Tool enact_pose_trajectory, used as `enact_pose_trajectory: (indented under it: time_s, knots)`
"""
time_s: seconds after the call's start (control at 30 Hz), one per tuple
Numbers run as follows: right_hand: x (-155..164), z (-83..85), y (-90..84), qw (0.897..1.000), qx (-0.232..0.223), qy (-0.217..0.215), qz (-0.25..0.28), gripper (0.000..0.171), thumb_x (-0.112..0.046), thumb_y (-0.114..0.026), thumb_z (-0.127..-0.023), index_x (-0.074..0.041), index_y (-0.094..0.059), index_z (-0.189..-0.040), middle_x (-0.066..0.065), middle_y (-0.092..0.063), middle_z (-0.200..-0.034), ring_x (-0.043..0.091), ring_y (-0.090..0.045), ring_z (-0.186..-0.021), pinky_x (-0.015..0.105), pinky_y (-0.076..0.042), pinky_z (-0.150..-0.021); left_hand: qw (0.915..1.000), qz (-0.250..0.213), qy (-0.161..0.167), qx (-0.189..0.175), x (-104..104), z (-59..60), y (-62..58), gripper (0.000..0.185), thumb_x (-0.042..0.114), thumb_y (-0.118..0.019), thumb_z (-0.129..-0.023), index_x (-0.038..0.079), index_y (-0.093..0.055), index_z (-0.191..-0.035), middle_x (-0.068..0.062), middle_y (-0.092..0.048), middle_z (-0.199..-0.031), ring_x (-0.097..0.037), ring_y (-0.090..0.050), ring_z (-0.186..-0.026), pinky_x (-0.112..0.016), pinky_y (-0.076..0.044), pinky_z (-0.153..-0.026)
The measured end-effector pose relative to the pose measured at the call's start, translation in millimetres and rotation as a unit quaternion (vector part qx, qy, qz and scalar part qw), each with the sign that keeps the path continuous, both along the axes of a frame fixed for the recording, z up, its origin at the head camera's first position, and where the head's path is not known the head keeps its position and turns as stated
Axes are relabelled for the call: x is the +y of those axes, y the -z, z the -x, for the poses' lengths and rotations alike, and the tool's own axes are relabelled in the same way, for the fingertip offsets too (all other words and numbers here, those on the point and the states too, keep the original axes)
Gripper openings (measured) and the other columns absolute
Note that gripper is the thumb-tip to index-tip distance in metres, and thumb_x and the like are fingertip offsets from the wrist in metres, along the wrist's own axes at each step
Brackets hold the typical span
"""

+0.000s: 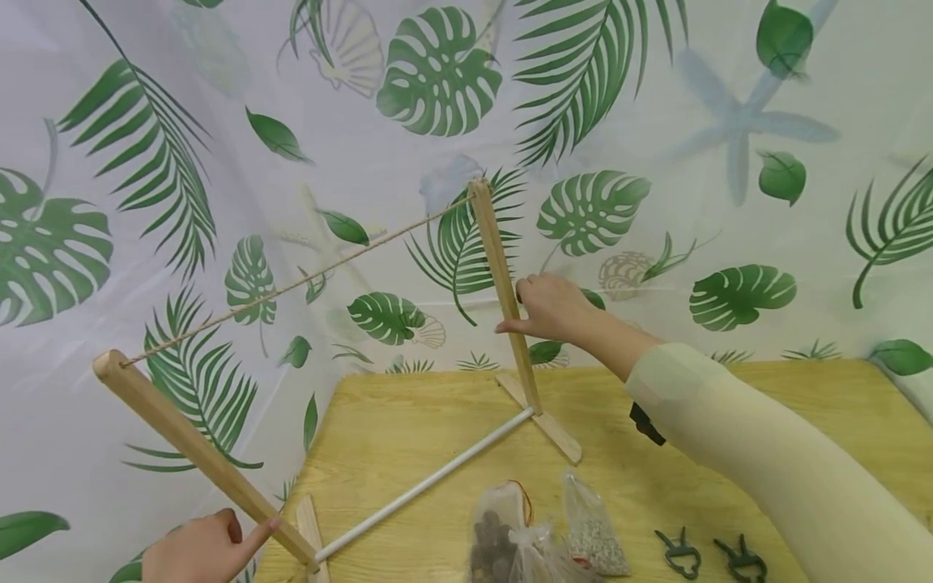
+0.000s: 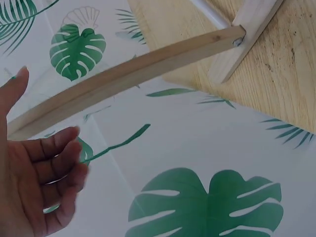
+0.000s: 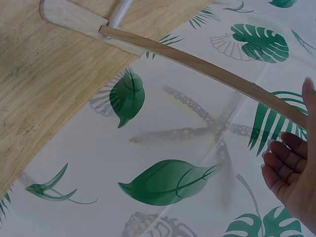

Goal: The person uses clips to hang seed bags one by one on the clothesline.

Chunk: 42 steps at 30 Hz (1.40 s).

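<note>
A wooden frame stands on the table, with a left post (image 1: 185,439), a right post (image 1: 497,251), a twine cord (image 1: 299,282) strung between their tops and a white rod (image 1: 426,484) joining them low down. My left hand (image 1: 200,546) is beside the lower left post, thumb tip at its edge. In the left wrist view its fingers (image 2: 59,160) are loosely bent. My right hand (image 1: 557,308) is at the middle of the right post, thumb reaching across it. The right wrist view shows this post passing between thumb and relaxed fingers (image 3: 284,168), without a plain grip.
On the wooden table (image 1: 408,413), near the front, lie a sheer bag of dark round pieces (image 1: 492,538) and a clear bag of small pale grains (image 1: 594,526). Two dark green clips (image 1: 681,556) lie right of them. A leaf-print cloth (image 1: 641,121) hangs behind and at left.
</note>
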State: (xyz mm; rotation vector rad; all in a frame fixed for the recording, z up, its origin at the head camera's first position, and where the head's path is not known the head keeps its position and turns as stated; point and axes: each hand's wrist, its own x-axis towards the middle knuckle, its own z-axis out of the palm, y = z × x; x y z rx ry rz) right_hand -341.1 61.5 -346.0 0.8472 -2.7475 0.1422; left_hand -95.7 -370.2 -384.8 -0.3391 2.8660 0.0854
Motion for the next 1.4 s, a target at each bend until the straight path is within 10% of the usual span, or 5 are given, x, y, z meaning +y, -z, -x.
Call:
enact_pose_trajectory:
  time_s: [0.2, 0.4, 0.6, 0.9, 1.4]
  knots:
    - [-0.4, -2.1, 1.5, 1.0, 0.01, -0.01, -0.007, 0.057, -0.061, -0.065, -0.079, -0.005, -0.06, -0.085, 0.005, -0.054, -0.07, 0.019, -0.052, -0.058, 0.032, -0.047, -0.054, 0.9861, 0.022, -0.018, 0.164, -6.6, -1.6, -4.1, 0.075, 0.071, -0.057, -0.077, -0.004, -0.06, -0.08, -0.006, -0.05, -0.054, -0.018, -0.046, -0.042, -0.032, -0.035, -0.039]
    - [-1.8, 1.3, 6.9, 0.998, 0.061, -0.008, -0.024, 0.056, -0.06, -0.064, -0.08, -0.004, -0.062, -0.086, 0.006, -0.059, -0.073, 0.021, -0.056, -0.061, 0.033, -0.049, -0.057, 0.8898, 0.092, 0.085, 0.439, -2.8, 3.6, 2.1, 0.088, 0.08, -0.047, -0.076, -0.008, -0.057, -0.07, -0.008, -0.043, -0.046, -0.017, -0.037, -0.036, -0.029, -0.026, -0.033]
    - [-7.0, 1.3, 11.6, 0.998, 0.055, -0.003, 0.0, 0.043, -0.045, -0.065, -0.087, -0.002, -0.061, -0.084, 0.006, -0.059, -0.07, 0.022, -0.057, -0.06, 0.033, -0.049, -0.057, 0.8266, 0.168, 0.144, 0.518, 6.5, 8.3, 1.9, 0.081, 0.071, -0.016, -0.091, 0.007, -0.03, -0.044, -0.001, -0.021, -0.04, -0.012, -0.017, -0.031, -0.025, -0.011, -0.033]
    - [-1.1, 1.7, 20.2, 0.98, 0.186, -0.049, 0.041, 0.032, -0.031, -0.074, -0.082, -0.002, -0.061, -0.076, 0.008, -0.056, -0.068, 0.024, -0.054, -0.061, 0.035, -0.046, -0.059, 0.7894, 0.144, 0.191, 0.565, 0.3, 15.8, 8.1, 0.076, 0.059, -0.022, -0.096, 0.003, -0.039, -0.049, -0.005, -0.032, -0.043, -0.02, -0.031, -0.034, -0.029, -0.023, -0.032]
    - [11.2, 0.0, 24.1, 0.971, 0.202, -0.097, 0.079, 0.028, -0.021, -0.075, -0.079, 0.003, -0.06, -0.075, 0.012, -0.056, -0.069, 0.026, -0.053, -0.063, 0.037, -0.047, -0.061, 0.7731, 0.114, 0.228, 0.581, -2.2, 23.5, 6.8, 0.066, 0.05, -0.031, -0.097, 0.0, -0.045, -0.057, -0.007, -0.04, -0.049, -0.026, -0.036, -0.038, -0.037, -0.028, -0.035]
